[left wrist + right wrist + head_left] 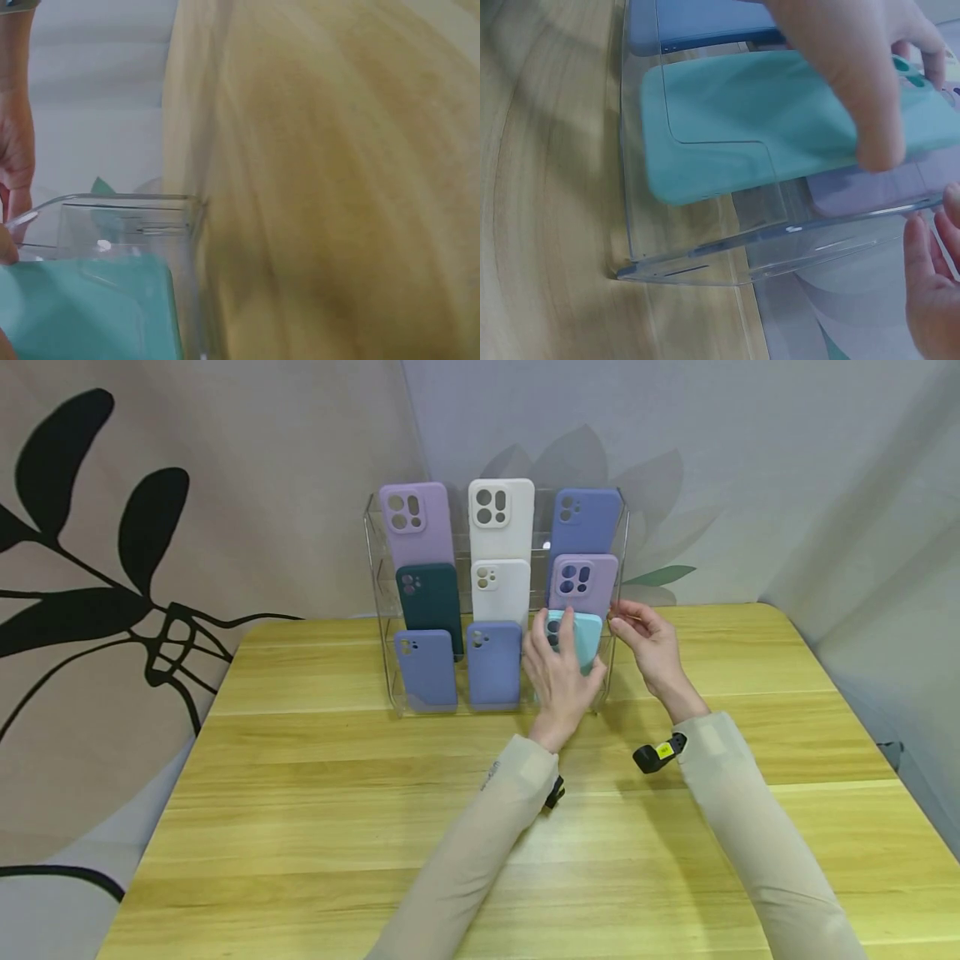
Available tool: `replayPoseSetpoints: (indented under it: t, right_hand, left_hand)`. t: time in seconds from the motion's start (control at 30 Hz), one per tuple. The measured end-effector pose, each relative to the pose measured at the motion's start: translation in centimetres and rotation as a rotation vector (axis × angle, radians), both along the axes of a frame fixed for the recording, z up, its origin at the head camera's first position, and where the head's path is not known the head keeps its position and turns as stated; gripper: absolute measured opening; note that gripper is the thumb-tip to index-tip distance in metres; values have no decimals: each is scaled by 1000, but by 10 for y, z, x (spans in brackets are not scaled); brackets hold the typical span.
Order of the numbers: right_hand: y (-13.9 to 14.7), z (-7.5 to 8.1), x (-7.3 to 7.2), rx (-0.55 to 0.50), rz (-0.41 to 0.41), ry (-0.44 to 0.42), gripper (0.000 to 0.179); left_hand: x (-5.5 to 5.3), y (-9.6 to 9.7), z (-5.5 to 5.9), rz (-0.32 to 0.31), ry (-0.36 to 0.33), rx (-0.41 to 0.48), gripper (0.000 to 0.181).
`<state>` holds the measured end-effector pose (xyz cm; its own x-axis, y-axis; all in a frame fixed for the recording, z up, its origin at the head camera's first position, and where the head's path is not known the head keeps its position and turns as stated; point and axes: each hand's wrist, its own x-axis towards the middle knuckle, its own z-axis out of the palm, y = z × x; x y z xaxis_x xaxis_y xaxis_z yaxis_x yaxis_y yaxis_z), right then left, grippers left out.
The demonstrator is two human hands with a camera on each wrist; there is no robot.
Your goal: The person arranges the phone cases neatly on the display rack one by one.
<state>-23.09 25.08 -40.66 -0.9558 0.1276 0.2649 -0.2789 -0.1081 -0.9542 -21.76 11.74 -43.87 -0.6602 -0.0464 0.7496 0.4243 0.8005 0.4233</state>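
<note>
My left hand (558, 683) holds a turquoise phone case (589, 632), thumb on its right edge and fingers across its upper left. The case leans slightly tilted in the front right slot of a clear acrylic display stand (757, 236), as the right wrist view shows. With thumb and fingertips, my right hand (654, 647) pinches the edge of the stand's right side panel. Right behind the turquoise case stands a lilac phone case (600, 578), and a blue one (592, 522) is behind that.
To the left, the stand's tiers hold a lilac case (420, 543), a dark green case (431, 602), two white cases (501, 539) and two blue cases (495, 668). The wooden table (300, 818) extends in front. A patterned curtain (300, 485) hangs behind.
</note>
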Motion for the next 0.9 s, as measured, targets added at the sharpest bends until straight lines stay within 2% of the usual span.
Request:
replayPoseSetpoints:
  t: [0.27,0.47,0.57,0.63,0.73,0.8,0.9]
  right_hand:
    - [-1,-2,-1,-14,-5,16,22]
    - [-3,-2,-2,-5,-13,21,22]
    - [-4,-1,-3,40,-46,11,20]
    - [-4,0,-2,101,-81,-2,22]
    - [-3,1,2,197,-121,-17,30]
    - [-1,4,7,260,-138,-27,34]
    - [-1,16,21,351,-133,-30,36]
  left_hand:
    - [2,-1,-8,53,-18,-46,79]
    - [5,-3,-4,93,-58,-98,79]
    - [8,-8,1,86,-55,-118,79]
    - [11,-15,6,45,-48,-125,77]
    - [15,-31,16,-57,-38,-134,74]
    - [17,-46,23,-122,-28,-139,73]
    - [20,-74,32,-178,12,-159,73]
